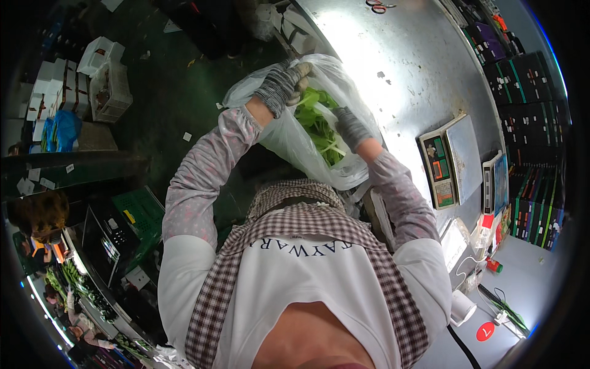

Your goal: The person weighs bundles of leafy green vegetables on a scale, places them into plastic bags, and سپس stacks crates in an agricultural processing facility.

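A clear plastic bag (pixel 281 136) hangs in front of me beside the metal table, its mouth spread wide. Leafy greens (pixel 321 126) with pale stems lie inside it. My left hand (pixel 284 84), in a grey striped glove, is closed round the bag's far left rim. Over the greens, at the bag's right side, is my right hand (pixel 353 128), also gloved. Its fingers look drawn together next to a pale strip, which may be a stem or bag film; what they hold is unclear.
On the metal table (pixel 405 92) to my right are red-handled scissors (pixel 380 7) and a weighing scale (pixel 464 157). Dark crates (pixel 522 80) are stacked beyond it. White boxes (pixel 58 86) and a green crate (pixel 138 215) stand to the left. Other people work at the far lower left.
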`<state>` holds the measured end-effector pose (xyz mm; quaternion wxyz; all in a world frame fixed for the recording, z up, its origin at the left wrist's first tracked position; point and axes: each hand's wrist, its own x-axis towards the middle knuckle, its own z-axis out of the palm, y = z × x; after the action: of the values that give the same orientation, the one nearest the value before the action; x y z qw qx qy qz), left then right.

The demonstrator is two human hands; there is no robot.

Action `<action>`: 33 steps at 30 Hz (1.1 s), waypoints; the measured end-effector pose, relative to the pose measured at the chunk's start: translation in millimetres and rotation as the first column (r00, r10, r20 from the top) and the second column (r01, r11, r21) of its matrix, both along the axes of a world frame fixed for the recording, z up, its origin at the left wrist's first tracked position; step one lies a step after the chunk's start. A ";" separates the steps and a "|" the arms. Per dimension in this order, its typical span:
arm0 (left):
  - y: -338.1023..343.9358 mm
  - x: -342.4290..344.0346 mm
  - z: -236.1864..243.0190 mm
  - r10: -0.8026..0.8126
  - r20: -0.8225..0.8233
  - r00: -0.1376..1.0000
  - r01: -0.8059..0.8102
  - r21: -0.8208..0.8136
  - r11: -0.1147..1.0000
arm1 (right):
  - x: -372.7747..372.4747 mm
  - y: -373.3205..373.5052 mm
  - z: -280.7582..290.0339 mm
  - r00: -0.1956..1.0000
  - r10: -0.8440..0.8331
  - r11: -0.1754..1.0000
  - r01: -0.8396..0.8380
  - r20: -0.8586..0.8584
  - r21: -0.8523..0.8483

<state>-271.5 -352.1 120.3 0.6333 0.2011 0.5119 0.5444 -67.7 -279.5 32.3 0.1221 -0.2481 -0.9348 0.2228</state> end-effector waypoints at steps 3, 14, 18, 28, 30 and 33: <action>1.3 8.5 -7.6 -0.024 -0.013 1.000 0.022 -0.076 0.997 | 19.8 -13.1 22.6 0.986 -0.101 0.992 0.089 -0.132 -0.088; -11.9 -7.6 -128.3 -0.050 0.212 0.976 0.090 -0.186 0.978 | 158.7 -22.9 99.3 0.641 -0.621 0.752 0.325 -0.451 -0.573; -37.2 -9.3 -121.2 -0.007 0.006 1.000 0.008 -0.224 0.974 | 294.2 -36.7 -38.1 0.494 -0.870 0.344 0.604 -0.001 -0.719; -92.2 -28.5 -76.4 0.077 -0.042 0.996 -0.082 -0.127 0.989 | 148.4 -116.4 -43.7 0.818 -0.509 0.801 0.564 0.267 -0.199; -103.4 -24.8 -64.8 0.088 -0.059 0.994 -0.091 -0.061 0.994 | 61.1 -100.3 -27.1 0.895 -0.415 0.884 0.356 -0.160 -0.303; -121.1 -21.3 -44.2 0.072 -0.042 0.997 -0.074 -0.052 0.996 | -49.3 -81.2 -7.5 0.912 -0.124 0.970 0.029 -0.390 -0.241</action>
<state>-292.8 -473.1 76.2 0.6078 0.1762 0.5461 0.5490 -116.9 -360.7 24.9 0.2911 -0.2462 -0.8470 0.3705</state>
